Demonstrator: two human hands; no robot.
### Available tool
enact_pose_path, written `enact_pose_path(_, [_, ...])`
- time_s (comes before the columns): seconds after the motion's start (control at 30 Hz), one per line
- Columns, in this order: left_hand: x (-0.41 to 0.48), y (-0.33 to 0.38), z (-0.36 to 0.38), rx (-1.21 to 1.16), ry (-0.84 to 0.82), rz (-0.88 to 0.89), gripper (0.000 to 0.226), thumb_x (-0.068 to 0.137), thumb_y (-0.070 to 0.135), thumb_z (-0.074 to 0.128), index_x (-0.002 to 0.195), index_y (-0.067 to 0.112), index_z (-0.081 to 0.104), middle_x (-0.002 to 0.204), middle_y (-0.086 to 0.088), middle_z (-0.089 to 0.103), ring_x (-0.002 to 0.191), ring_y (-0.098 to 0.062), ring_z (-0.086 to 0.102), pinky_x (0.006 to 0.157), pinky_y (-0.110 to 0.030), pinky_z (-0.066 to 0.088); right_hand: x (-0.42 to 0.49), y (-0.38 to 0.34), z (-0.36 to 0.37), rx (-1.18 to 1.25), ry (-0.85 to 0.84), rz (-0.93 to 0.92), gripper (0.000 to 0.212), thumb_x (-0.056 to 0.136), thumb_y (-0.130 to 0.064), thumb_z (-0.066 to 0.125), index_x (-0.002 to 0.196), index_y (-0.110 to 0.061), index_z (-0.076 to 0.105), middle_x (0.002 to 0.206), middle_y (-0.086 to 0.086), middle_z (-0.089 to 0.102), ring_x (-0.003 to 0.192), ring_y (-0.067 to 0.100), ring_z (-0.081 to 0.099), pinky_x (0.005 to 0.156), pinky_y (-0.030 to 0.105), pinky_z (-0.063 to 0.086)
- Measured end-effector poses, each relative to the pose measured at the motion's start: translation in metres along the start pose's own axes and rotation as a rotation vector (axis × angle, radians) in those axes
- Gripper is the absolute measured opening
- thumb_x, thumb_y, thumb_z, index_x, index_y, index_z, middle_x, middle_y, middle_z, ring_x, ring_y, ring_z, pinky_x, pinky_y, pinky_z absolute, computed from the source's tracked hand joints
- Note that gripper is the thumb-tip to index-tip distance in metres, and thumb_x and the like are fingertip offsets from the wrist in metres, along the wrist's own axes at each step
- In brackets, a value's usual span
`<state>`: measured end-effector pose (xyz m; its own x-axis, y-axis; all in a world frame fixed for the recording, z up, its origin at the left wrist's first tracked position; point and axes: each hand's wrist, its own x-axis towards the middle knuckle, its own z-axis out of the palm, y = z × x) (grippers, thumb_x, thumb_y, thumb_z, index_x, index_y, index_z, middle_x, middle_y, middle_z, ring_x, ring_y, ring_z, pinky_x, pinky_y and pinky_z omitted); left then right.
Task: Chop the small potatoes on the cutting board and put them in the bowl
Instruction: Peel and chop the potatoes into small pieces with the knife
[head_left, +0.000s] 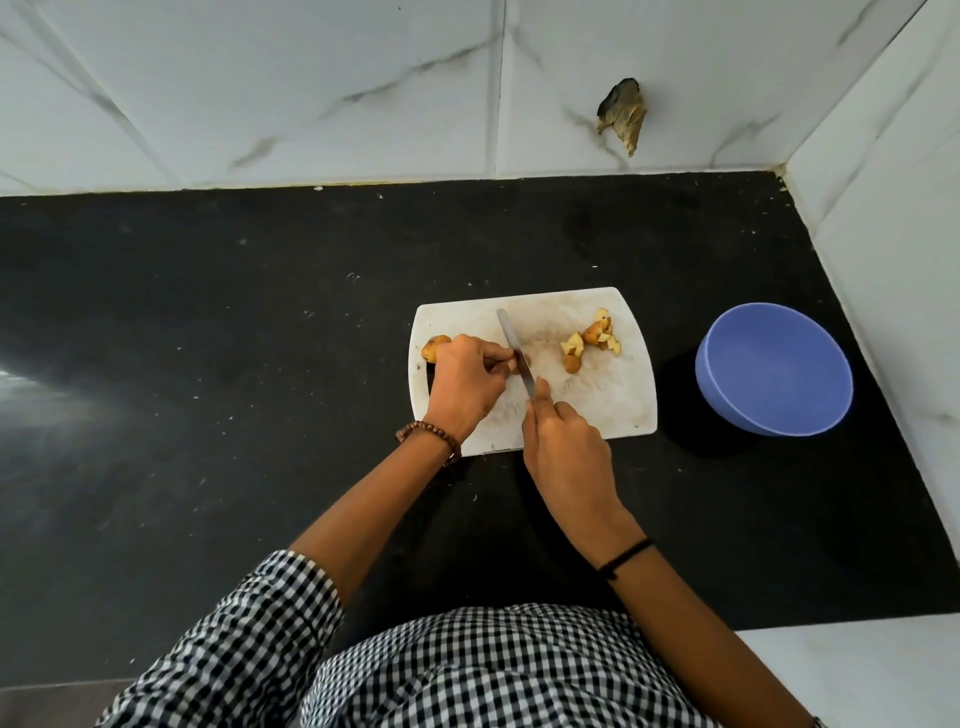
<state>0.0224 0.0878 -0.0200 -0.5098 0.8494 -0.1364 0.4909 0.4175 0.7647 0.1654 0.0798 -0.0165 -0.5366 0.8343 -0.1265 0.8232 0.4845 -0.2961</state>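
Observation:
A white cutting board (592, 405) lies on the black counter. My left hand (467, 384) presses a small potato (519, 364) against the board, and its fingers hide most of it. My right hand (563, 441) grips the handle of a knife (514, 348), whose blade crosses that potato. A whole small potato (432, 347) lies at the board's left edge, just behind my left hand. A heap of chopped potato pieces (589, 343) sits at the board's far right. The blue bowl (774, 369) stands to the right of the board with nothing visible inside.
The black counter (234, 364) runs wide to the left. White marble-look tiled walls (363, 88) close it at the back and at the right, close behind the bowl. A broken hole (623, 117) shows in the back wall tile.

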Motion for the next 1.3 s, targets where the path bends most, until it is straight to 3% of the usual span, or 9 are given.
enact_pose_path(0.13, [-0.001, -0.001, 0.001, -0.014, -0.001, -0.009, 0.017, 0.085, 0.007, 0.069, 0.102, 0.005, 0.073, 0.1, -0.005, 0.073, 0.08, 0.001, 0.057, 0.071, 0.01, 0.035, 0.015, -0.006, 0.003, -0.016, -0.005, -0.008, 0.054, 0.107, -0.028, 0.038, 0.155, -0.008, 0.022, 0.116, 0.01, 0.063, 0.088, 0.022, 0.066, 0.075, 0.032, 0.055])
enact_pose_path(0.4, [-0.002, -0.002, 0.004, -0.031, 0.028, -0.013, 0.018, 0.086, 0.005, 0.068, 0.103, 0.004, 0.073, 0.101, -0.004, 0.073, 0.087, -0.005, 0.063, 0.072, 0.012, 0.032, 0.012, -0.002, 0.004, -0.058, -0.001, -0.023, 0.054, 0.106, -0.028, 0.041, 0.155, -0.01, 0.026, 0.113, 0.01, 0.064, 0.084, 0.024, 0.067, 0.071, 0.034, 0.055])
enact_pose_path(0.53, [-0.001, -0.004, 0.006, -0.046, 0.034, -0.011, 0.017, 0.086, 0.01, 0.07, 0.101, 0.008, 0.075, 0.099, -0.001, 0.074, 0.089, -0.007, 0.066, 0.089, -0.012, 0.049, -0.004, 0.003, 0.005, -0.05, -0.005, -0.017, 0.052, 0.105, -0.027, 0.042, 0.153, -0.008, 0.031, 0.106, 0.011, 0.066, 0.079, 0.028, 0.068, 0.067, 0.039, 0.055])
enact_pose_path(0.57, [0.0, -0.004, 0.006, -0.057, 0.038, -0.017, 0.016, 0.085, 0.01, 0.07, 0.101, 0.007, 0.075, 0.099, -0.001, 0.074, 0.089, -0.007, 0.066, 0.089, -0.013, 0.049, -0.008, 0.005, 0.004, -0.051, -0.014, -0.016, 0.052, 0.105, -0.027, 0.042, 0.153, -0.009, 0.031, 0.105, 0.01, 0.066, 0.079, 0.029, 0.069, 0.067, 0.041, 0.056])
enact_pose_path(0.67, [-0.001, -0.002, 0.005, -0.078, 0.05, -0.043, 0.017, 0.085, 0.008, 0.07, 0.102, 0.005, 0.074, 0.1, -0.002, 0.073, 0.088, -0.005, 0.063, 0.084, 0.001, 0.041, -0.021, 0.011, 0.003, -0.068, -0.014, -0.025, 0.051, 0.104, -0.027, 0.044, 0.152, -0.01, 0.034, 0.103, 0.01, 0.067, 0.076, 0.032, 0.069, 0.062, 0.042, 0.055])
enact_pose_path(0.87, [-0.004, 0.001, 0.006, -0.066, 0.071, -0.039, 0.019, 0.086, 0.009, 0.069, 0.104, 0.004, 0.073, 0.102, -0.006, 0.073, 0.087, -0.005, 0.061, 0.068, 0.011, 0.033, -0.041, 0.026, -0.008, -0.065, -0.073, -0.028, 0.052, 0.107, -0.036, 0.031, 0.155, -0.018, 0.027, 0.113, 0.006, 0.065, 0.088, 0.027, 0.067, 0.072, 0.041, 0.054])
enact_pose_path(1.03, [-0.003, -0.001, 0.008, -0.04, 0.07, 0.006, 0.021, 0.086, 0.016, 0.071, 0.105, 0.007, 0.073, 0.101, -0.003, 0.073, 0.089, -0.009, 0.066, 0.085, -0.011, 0.048, -0.062, 0.04, -0.02, -0.039, -0.109, -0.024, 0.05, 0.106, -0.038, 0.029, 0.154, -0.023, 0.029, 0.105, 0.001, 0.064, 0.087, 0.02, 0.064, 0.07, 0.034, 0.052])
enact_pose_path(1.23, [-0.007, 0.001, 0.005, -0.067, 0.058, 0.03, 0.017, 0.088, 0.013, 0.067, 0.102, 0.008, 0.074, 0.098, -0.001, 0.073, 0.087, -0.007, 0.064, 0.083, -0.009, 0.048, -0.066, 0.052, -0.027, 0.131, -0.021, -0.034, 0.045, 0.103, -0.037, 0.041, 0.144, -0.019, 0.049, 0.085, -0.002, 0.065, 0.072, 0.015, 0.061, 0.059, 0.032, 0.05])
enact_pose_path(1.3, [-0.009, 0.001, 0.004, -0.074, 0.043, 0.021, 0.018, 0.09, 0.011, 0.064, 0.104, 0.008, 0.073, 0.099, 0.0, 0.071, 0.089, -0.007, 0.063, 0.08, -0.001, 0.043, -0.064, 0.053, -0.026, 0.214, 0.038, -0.032, 0.041, 0.102, -0.035, 0.046, 0.138, -0.017, 0.054, 0.078, -0.005, 0.063, 0.066, 0.011, 0.059, 0.057, 0.032, 0.052])
